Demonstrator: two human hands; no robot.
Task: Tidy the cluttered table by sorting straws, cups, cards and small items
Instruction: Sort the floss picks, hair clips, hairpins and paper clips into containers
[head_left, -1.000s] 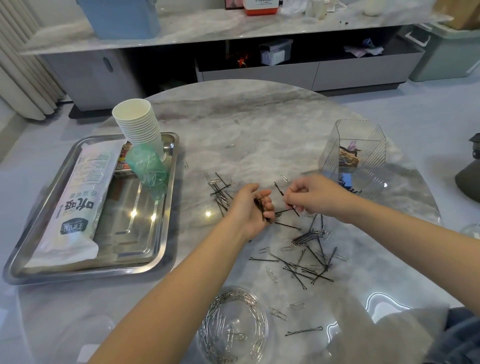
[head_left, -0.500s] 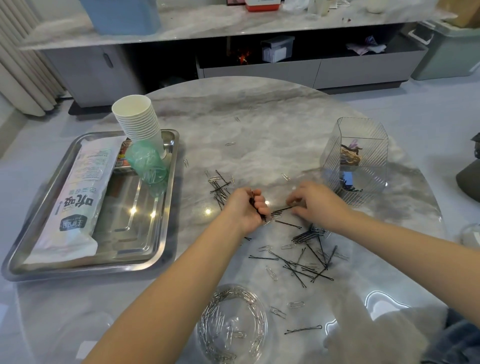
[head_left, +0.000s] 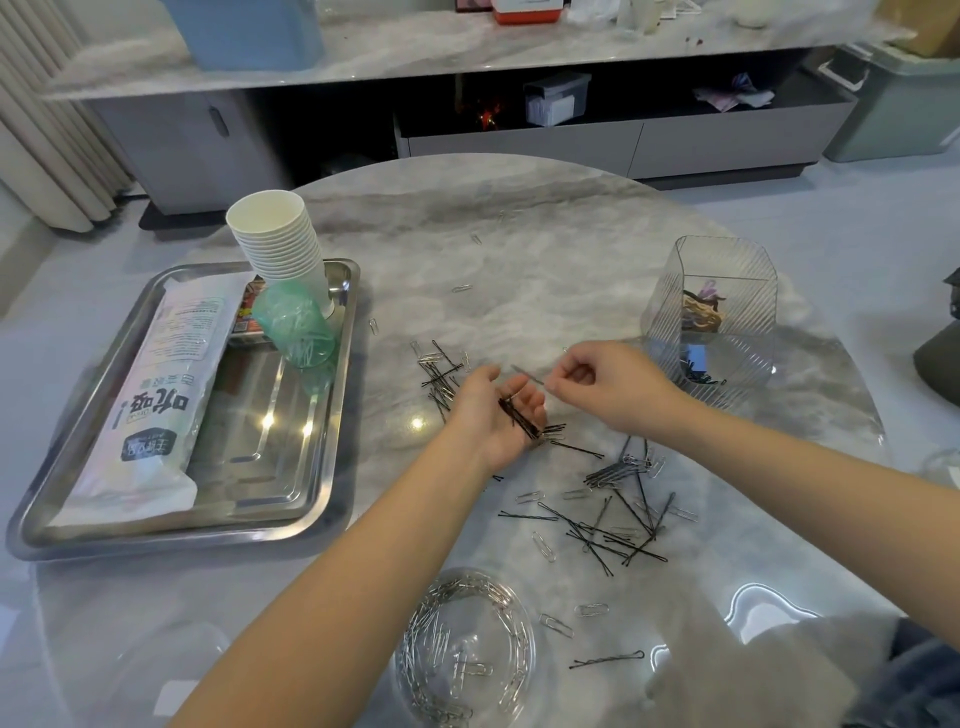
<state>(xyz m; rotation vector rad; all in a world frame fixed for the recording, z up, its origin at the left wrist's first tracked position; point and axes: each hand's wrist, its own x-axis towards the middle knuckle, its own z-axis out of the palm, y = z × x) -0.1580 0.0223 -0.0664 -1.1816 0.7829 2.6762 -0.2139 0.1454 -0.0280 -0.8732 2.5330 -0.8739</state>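
Counter (head_left: 545, 249): round, grey marble, under both hands.
Low cabinet (head_left: 519, 140): beyond the hands, past the counter's far edge; marble top, dark open shelf, grey drawer fronts.
Blue bin (head_left: 244, 31): on the cabinet top, far left of the hands.
Red-and-white box (head_left: 527, 10): on the cabinet top, straight ahead of the hands.
Grey box (head_left: 556, 98): in the open shelf, ahead of the hands.
Green bin (head_left: 904, 104): on the floor, far right of the hands.
Curtain (head_left: 47, 114): pale, pleated, far left of the hands.
Floor (head_left: 831, 218): pale, right of the counter.
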